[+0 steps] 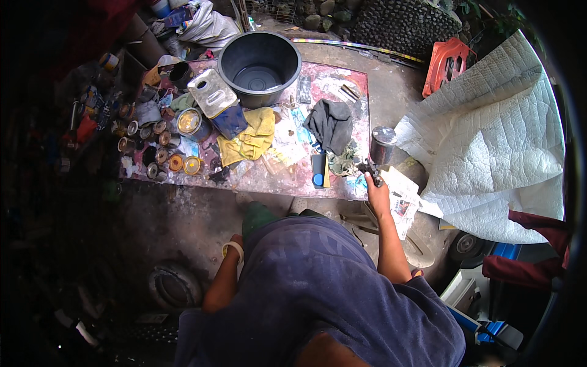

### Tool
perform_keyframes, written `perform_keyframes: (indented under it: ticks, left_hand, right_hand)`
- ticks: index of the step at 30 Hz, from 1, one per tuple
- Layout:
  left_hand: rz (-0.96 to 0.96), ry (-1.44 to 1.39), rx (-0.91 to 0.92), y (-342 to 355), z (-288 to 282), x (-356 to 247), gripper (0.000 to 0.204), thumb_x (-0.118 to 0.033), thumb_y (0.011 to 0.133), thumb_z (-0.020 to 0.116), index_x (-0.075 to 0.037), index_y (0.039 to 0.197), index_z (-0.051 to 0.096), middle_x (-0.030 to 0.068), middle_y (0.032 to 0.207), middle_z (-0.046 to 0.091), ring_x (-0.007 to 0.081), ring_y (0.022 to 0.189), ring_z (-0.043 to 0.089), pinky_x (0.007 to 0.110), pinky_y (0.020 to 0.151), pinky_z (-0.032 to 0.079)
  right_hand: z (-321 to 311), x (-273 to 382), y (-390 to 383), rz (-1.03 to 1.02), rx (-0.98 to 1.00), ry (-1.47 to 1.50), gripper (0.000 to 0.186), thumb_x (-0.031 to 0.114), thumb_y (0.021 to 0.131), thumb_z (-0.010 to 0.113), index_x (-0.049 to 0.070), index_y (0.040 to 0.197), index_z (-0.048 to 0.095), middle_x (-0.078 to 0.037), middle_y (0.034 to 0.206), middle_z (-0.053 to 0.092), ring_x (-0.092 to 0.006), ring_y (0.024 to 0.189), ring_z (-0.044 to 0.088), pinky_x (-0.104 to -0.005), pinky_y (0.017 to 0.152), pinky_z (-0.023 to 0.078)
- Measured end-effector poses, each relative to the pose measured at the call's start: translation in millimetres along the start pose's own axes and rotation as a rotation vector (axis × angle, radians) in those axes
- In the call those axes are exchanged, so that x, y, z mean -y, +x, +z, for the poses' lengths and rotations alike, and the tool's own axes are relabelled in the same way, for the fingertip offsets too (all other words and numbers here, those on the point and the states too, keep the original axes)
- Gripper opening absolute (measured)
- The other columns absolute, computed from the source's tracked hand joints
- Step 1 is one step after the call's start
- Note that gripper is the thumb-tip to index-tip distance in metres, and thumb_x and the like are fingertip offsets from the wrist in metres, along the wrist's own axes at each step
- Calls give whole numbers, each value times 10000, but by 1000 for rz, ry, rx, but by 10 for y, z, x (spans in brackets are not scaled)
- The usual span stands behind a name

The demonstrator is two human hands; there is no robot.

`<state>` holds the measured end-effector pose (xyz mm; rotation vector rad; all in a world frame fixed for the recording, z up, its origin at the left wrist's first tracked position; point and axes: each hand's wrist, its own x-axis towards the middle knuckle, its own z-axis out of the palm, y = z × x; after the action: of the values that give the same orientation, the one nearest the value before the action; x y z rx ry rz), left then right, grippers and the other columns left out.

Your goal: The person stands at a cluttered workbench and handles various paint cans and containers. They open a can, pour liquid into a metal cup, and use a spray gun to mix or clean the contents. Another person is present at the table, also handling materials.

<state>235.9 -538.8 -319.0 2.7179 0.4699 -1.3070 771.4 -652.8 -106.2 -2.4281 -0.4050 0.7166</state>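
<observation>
At the table's near right corner, my right hand (pixel 378 191) is closed around a small dark, knobbly tool (pixel 372 173), too small to name surely. Beside it are a crumpled camouflage-patterned cloth (pixel 343 162) and a dark cylindrical can (pixel 383 144). A dark grey cloth (pixel 330 124) is bunched behind. My left hand (pixel 237 240) hangs low by my left leg, with a pale band at the wrist; its fingers are mostly hidden. Left of the cloths, a yellow cloth (pixel 249 137) lies against a rectangular metal tin (pixel 213 93) with a blue side.
A large black basin (pixel 259 64) stands at the table's (pixel 244 179) far edge. Several paint cans (pixel 192 165) crowd its left part. Newspaper (pixel 400 199) and a quilted silver sheet (pixel 495 131) are to the right. An orange plastic piece (pixel 449 64) stands behind; a tire (pixel 175 284) lies lower left.
</observation>
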Motion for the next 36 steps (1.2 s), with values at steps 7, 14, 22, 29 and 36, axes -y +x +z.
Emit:
perform_keyframes:
  ticks: [7,14,22,29,36]
  left_hand:
    - [-12,-78,-19,38,59,1,208,-269,924,555,-190,916,747,100,984,734,245,968,710,375,791,536]
    - [-2,-145,-2,44,59,17,246,-245,939,522,-146,913,746,128,994,730,261,995,706,383,826,543]
    - [-27,-206,-70,220,625,98,272,-253,942,505,-125,940,745,148,985,731,285,966,710,409,830,541]
    - [-33,-129,5,281,253,-54,228,-238,932,536,-157,926,749,132,1028,725,261,1010,699,378,847,538]
    - [-12,-133,1,204,279,-5,226,-256,927,543,-165,911,750,127,1004,728,259,995,703,380,834,540]
  right_hand:
    - [-13,38,-14,-10,3,13,549,567,919,609,41,1052,697,-204,895,709,-369,882,676,-419,814,496]
    - [-35,84,-29,-15,-9,14,562,572,914,617,36,1063,697,-205,885,707,-356,870,676,-417,812,497]
    - [-1,19,-3,-35,-7,44,569,575,914,623,34,1073,701,-191,868,706,-338,853,675,-404,800,496]
    - [-34,68,3,-49,-30,28,556,572,909,631,44,1066,707,-180,857,705,-325,838,674,-401,793,496]
    - [-11,60,-6,2,3,22,553,570,908,631,46,1070,704,-189,867,709,-343,854,677,-410,800,498]
